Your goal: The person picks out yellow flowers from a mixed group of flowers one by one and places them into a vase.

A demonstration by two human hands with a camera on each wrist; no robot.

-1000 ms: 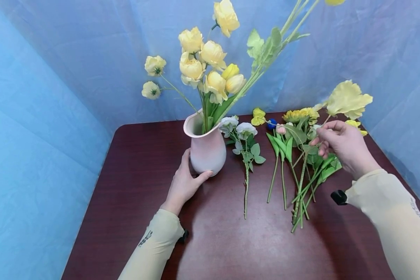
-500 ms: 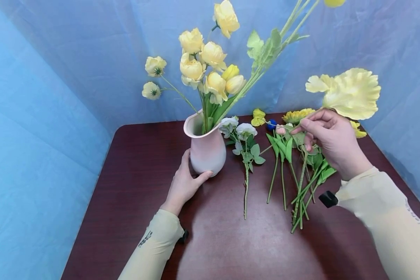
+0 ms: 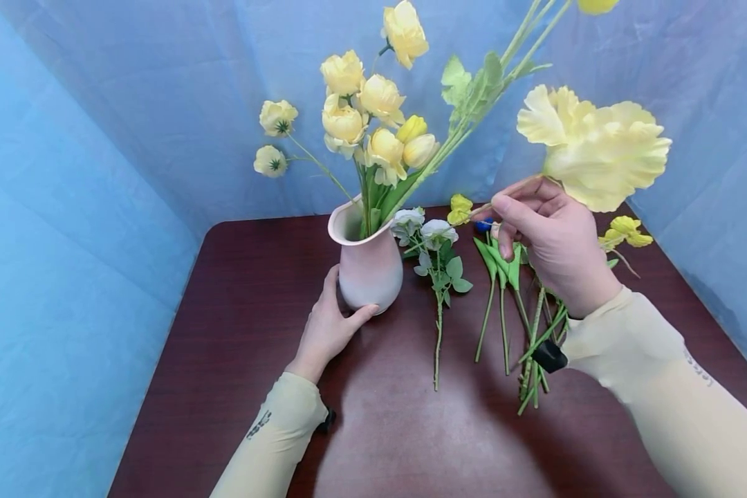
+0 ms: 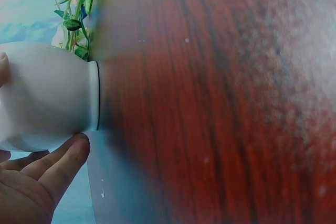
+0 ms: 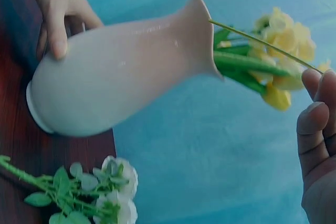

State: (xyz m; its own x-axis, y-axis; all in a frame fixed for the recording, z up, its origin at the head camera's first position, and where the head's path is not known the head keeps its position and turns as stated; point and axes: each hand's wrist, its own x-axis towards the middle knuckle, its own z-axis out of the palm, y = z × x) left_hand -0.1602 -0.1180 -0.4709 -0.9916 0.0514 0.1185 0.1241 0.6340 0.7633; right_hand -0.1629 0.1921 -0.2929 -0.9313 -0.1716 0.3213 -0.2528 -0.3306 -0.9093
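Fingers (image 5: 328,90) of the right hand (image 3: 563,242) are pinching the thin green stem (image 5: 262,44) of a large pale-yellow ruffled fabric-looking flower (image 3: 610,149); thumb and index are closing the gap on it, the others are curling loosely. Bloom is sitting just above that hand; stem is pointing left toward the vase. Right wrist view is showing the tip lined up at the rim; can't tell if it's touching. Not inside, by my read.

Left hand (image 3: 326,332) is gripping the pink-to-white flared ceramic-looking vase (image 3: 367,273) low on its body, fingers and thumb spreading wide around it. Vase is standing on the dark red-brown wood-look table (image 3: 243,332).

Step, my judgement: adding this flower to the arrangement. Next move is calling for lifting the tip over the rim, steering past the stems, then lowering, with the vase steadied.

Vase is already holding round cream-yellow blooms (image 3: 342,124), yellow tulips (image 3: 420,149) and a long pale-green leafy branch (image 3: 473,104).

Outside it: a white rose-like spray with green leaves (image 3: 438,232) is lying just right of the vase; loose green-leaved stems (image 3: 485,321) are lying farther right, beneath the right arm. Wrinkled blue cloth (image 3: 162,104) is hanging behind.
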